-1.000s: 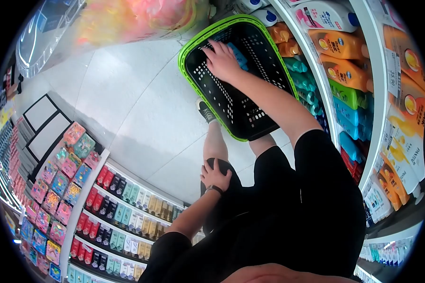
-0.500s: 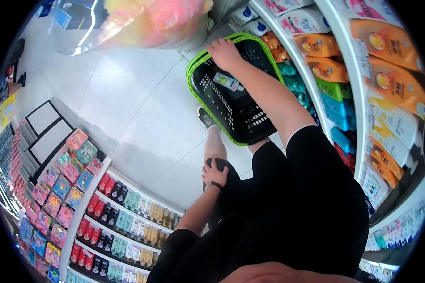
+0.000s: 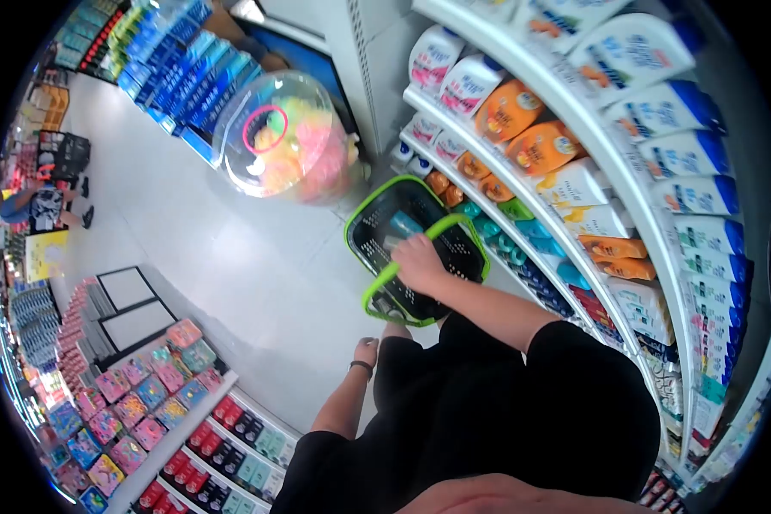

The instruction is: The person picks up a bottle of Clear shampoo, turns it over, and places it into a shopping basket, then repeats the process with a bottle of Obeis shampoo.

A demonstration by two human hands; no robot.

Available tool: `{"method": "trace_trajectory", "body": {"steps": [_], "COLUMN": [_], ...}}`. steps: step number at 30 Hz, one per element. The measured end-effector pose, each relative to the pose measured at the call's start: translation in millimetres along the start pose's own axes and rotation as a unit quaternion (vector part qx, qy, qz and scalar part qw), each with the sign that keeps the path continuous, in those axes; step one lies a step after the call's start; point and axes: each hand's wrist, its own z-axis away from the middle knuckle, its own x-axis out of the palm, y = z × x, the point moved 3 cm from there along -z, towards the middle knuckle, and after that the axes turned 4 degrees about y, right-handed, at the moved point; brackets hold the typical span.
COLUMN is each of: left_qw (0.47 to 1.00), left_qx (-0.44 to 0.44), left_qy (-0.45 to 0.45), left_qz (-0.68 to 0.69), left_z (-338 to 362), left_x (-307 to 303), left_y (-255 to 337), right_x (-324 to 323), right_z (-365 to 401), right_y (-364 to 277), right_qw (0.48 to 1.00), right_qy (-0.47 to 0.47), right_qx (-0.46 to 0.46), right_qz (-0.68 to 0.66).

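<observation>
My right hand [image 3: 418, 264] is closed around the bright green handle [image 3: 448, 224] of a black shopping basket with a green rim [image 3: 370, 204]. The basket hangs in front of my legs, beside the shelves on the right. Inside it lies a small pale tube [image 3: 405, 225], partly blurred, with its label unreadable. My left hand [image 3: 366, 352], with a dark band on its wrist, hangs by my left thigh. Its fingers look curled in, and nothing shows in them.
Curved shelves on the right hold orange bottles [image 3: 544, 147] and white bottles with blue caps [image 3: 690, 158]. Ahead stands a clear round container of pink and yellow fluffy things [image 3: 304, 154]. Boxed goods fill the lower-left shelves [image 3: 218, 445]. Another person [image 3: 47, 206] is at the far left.
My right hand has gone from the basket's far rim to its handle, which is now raised. My left hand has left my knee and hangs beside my thigh. My body looks more upright.
</observation>
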Motion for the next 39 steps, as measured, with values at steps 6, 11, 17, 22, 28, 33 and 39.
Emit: {"method": "trace_trajectory", "body": {"steps": [6, 11, 17, 22, 28, 33, 39], "left_qw": [0.979, 0.925, 0.813, 0.775, 0.896, 0.929, 0.866], "left_qx": [0.068, 0.343, 0.430, 0.425, 0.202, 0.216, 0.062], "left_qy": [0.033, -0.151, -0.304, -0.404, -0.391, -0.288, -0.481], "left_qz": [0.191, 0.061, -0.248, -0.236, -0.054, -0.091, -0.124], "left_z": [20.6, 106.6, 158.9, 107.7, 85.4, 43.8, 139.4], "left_x": [-19.0, 36.6, 78.4, 85.5, 41.2, 43.2, 100.6], "left_y": [128.4, 255.2, 284.0, 263.8, 263.8, 261.0, 250.5], "right_x": [-84.9, -122.3, -146.2, -136.2, 19.0, -13.5, 52.5], "right_z": [80.6, 145.3, 226.1, 284.8, 473.8, 620.0, 642.7], "right_y": [-18.0, -13.5, -16.4, -75.0, -141.5, -341.8, -491.7], "right_qw": [1.000, 0.999, 0.997, 0.960, 0.739, 0.353, 0.138], "right_qy": [-0.008, 0.038, 0.070, 0.136, -0.049, 0.038, 0.126], "right_qx": [-0.022, -0.031, 0.006, 0.209, 0.642, 0.931, 0.973], "right_qz": [0.001, 0.002, 0.042, 0.126, -0.196, -0.091, -0.138]}}
